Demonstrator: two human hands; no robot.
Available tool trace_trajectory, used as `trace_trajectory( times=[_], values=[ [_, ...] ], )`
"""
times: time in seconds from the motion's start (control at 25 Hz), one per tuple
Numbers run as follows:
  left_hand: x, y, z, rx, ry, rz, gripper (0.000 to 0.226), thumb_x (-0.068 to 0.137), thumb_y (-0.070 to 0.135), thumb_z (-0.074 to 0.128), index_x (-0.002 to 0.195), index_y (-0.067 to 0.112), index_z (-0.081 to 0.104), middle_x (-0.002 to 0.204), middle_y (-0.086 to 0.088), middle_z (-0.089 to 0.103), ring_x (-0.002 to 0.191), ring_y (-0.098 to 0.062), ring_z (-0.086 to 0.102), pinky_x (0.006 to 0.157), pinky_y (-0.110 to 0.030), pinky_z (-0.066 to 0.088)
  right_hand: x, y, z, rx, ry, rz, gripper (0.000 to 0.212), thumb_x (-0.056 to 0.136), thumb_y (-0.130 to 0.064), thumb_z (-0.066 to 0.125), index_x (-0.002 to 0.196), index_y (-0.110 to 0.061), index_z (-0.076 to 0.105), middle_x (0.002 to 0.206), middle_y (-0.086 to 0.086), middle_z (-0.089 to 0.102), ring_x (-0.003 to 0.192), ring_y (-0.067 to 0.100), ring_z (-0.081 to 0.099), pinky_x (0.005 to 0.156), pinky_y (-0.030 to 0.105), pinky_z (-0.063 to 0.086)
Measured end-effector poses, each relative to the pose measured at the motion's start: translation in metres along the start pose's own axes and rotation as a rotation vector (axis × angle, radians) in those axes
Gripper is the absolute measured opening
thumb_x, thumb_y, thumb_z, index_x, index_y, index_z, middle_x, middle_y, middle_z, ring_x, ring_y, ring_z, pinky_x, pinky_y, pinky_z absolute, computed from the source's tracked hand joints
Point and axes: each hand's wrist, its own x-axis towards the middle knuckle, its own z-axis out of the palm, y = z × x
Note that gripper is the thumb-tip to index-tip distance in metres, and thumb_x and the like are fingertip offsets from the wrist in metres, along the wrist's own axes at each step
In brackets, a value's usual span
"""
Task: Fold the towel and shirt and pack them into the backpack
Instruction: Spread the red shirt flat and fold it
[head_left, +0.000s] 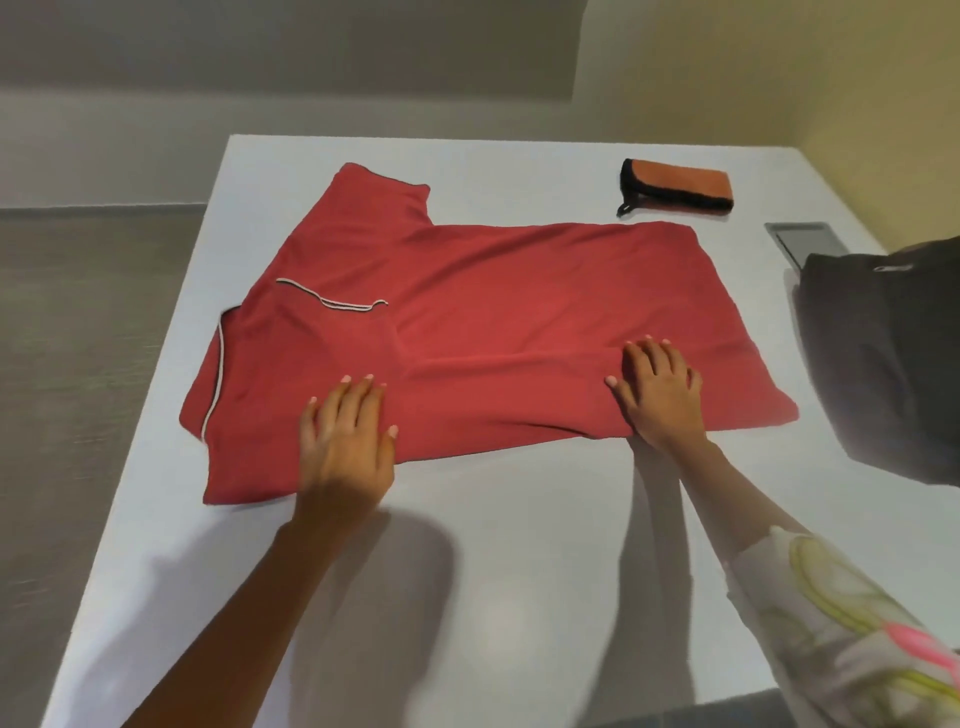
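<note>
**A:** Where's everything rn?

**B:** The red polo shirt (519, 291) lies flat mid-table, collar (332, 304) end to the left, hem end to the right, near the backpack (883, 364). The towel (680, 184) is at the far right, apart from the shirt and already a neat folded block. Nothing's packed yet afaict.

**A:** Hands?

**B:** Both are palms-down on the near edge of the cloth. The left hand (348, 441) is by the collar end and the right hand (660, 389) is toward the hem. Fingers are straight and spread, pressing and gripping nothing. I'd say it's a smoothing step.

**A:** Tips for doing it well?

**B:** Sweep outward from the middle w/ flat palms so the ripples between the hands run off the edge. There's a ridge of creases near the right thumb. Then the far sleeve (379, 208) needs tucking in, since it sticks out past the body, before folding the body across. Aim for roughly the towel's shape so both stack in the bag.

**A:** Fabric?

**B:** It's a soft matte knit, thin and limp, so it prob shifts easily on the smooth white table (519, 571). Pin one side while moving the other. The collar has pale piping and looks a bit stiffer, so don't crease through it. The towel is orange w/ black binding and a small loop, and it looks plusher. The backpack is dark, slumped and soft-sided, and I can't see its opening. A flat grey tablet (802, 236) sits just behind it.
</note>
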Motion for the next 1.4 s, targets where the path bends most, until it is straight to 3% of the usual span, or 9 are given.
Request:
trace_trajectory(
  times=[0.2, 0.4, 0.6, 0.76, 0.92, 1.08, 1.16, 1.24, 1.4],
  values=[
    [0.021, 0.063, 0.027, -0.062, -0.233, 0.398, 0.051, 0.092, 0.044, 0.041, 0.133, 0.020, 0.058, 0.144, -0.001, 0.051, 0.137, -0.022, 0.043, 0.108, -0.044, 0.029, -0.016, 0.052, -0.015, 0.136, 0.155, 0.432, 0.047, 0.098, -0.040, 0.049, 0.134, -0.010, 0.049, 0.141, 0.017, 0.047, 0.132, 0.038, 0.034, 0.105, 0.053, 0.027],
    [0.024, 0.083, 0.051, -0.083, -0.241, 0.470, 0.049, 0.093, 0.042, 0.040, 0.134, 0.023, 0.058, 0.146, -0.001, 0.049, 0.136, -0.019, 0.045, 0.110, -0.045, 0.029, -0.023, 0.103, -0.031, 0.277, 0.082, 0.761, 0.058, 0.091, -0.046, 0.060, 0.134, -0.008, 0.050, 0.133, 0.020, 0.051, 0.127, 0.039, 0.036, 0.102, 0.051, 0.031],
    [0.041, 0.113, 0.057, -0.173, -0.050, 0.469, 0.041, 0.096, 0.033, 0.043, 0.126, 0.016, 0.065, 0.137, -0.004, 0.059, 0.126, -0.020, 0.056, 0.104, -0.045, 0.038, 0.002, 0.129, -0.031, 0.281, 0.106, 0.556, 0.041, 0.095, -0.032, 0.057, 0.133, -0.018, 0.054, 0.134, 0.013, 0.050, 0.127, 0.034, 0.036, 0.105, 0.050, 0.029],
    [0.081, 0.140, 0.071, -0.163, -0.053, 0.337, 0.041, 0.096, 0.028, 0.041, 0.125, 0.012, 0.064, 0.132, -0.005, 0.062, 0.119, -0.023, 0.060, 0.099, -0.043, 0.039, 0.038, 0.137, -0.033, 0.102, -0.022, 0.246, 0.044, 0.098, -0.019, 0.050, 0.142, -0.025, 0.045, 0.144, 0.010, 0.042, 0.130, 0.033, 0.033, 0.105, 0.049, 0.029],
    [0.117, 0.153, 0.085, -0.150, -0.258, 0.091, 0.054, 0.087, 0.047, 0.037, 0.123, 0.015, 0.062, 0.118, -0.007, 0.063, 0.111, -0.030, 0.055, 0.094, -0.045, 0.036, 0.063, 0.152, -0.026, 0.133, -0.098, 0.228, 0.030, 0.096, -0.026, 0.055, 0.125, -0.019, 0.058, 0.133, 0.010, 0.048, 0.124, 0.032, 0.036, 0.100, 0.047, 0.032],
    [0.135, 0.161, 0.084, -0.254, -0.266, -0.046, 0.031, 0.081, 0.043, 0.051, 0.096, 0.022, 0.068, 0.099, -0.002, 0.058, 0.101, -0.028, 0.048, 0.088, -0.042, 0.031, 0.077, 0.160, -0.037, 0.496, 0.081, 0.184, 0.015, 0.094, -0.022, 0.055, 0.102, -0.011, 0.059, 0.105, 0.006, 0.061, 0.102, 0.028, 0.052, 0.089, 0.045, 0.044],
    [0.143, 0.163, 0.081, -0.313, -0.186, -0.136, 0.018, 0.087, 0.034, 0.059, 0.097, 0.020, 0.066, 0.103, -0.004, 0.058, 0.104, -0.030, 0.047, 0.090, -0.043, 0.030, 0.087, 0.158, -0.045, 0.697, 0.116, 0.238, 0.015, 0.095, -0.026, 0.054, 0.104, -0.014, 0.057, 0.095, 0.002, 0.064, 0.088, 0.024, 0.060, 0.075, 0.035, 0.048],
    [0.146, 0.169, 0.082, -0.305, -0.132, -0.200, 0.017, 0.091, 0.028, 0.060, 0.105, 0.019, 0.065, 0.111, -0.007, 0.058, 0.110, -0.031, 0.046, 0.098, -0.047, 0.028, 0.094, 0.157, -0.047, 0.748, -0.019, 0.326, 0.024, 0.096, -0.036, 0.055, 0.112, -0.019, 0.053, 0.092, 0.001, 0.063, 0.079, 0.023, 0.062, 0.065, 0.029, 0.045],
    [0.135, 0.184, 0.086, -0.211, -0.067, -0.043, 0.038, 0.090, 0.037, 0.049, 0.123, 0.020, 0.058, 0.133, -0.003, 0.055, 0.126, -0.026, 0.045, 0.110, -0.050, 0.022, 0.086, 0.168, -0.038, 0.608, -0.142, 0.495, 0.049, 0.083, -0.059, 0.064, 0.108, -0.018, 0.057, 0.092, -0.001, 0.060, 0.085, 0.022, 0.059, 0.074, 0.035, 0.049]
  ],
)
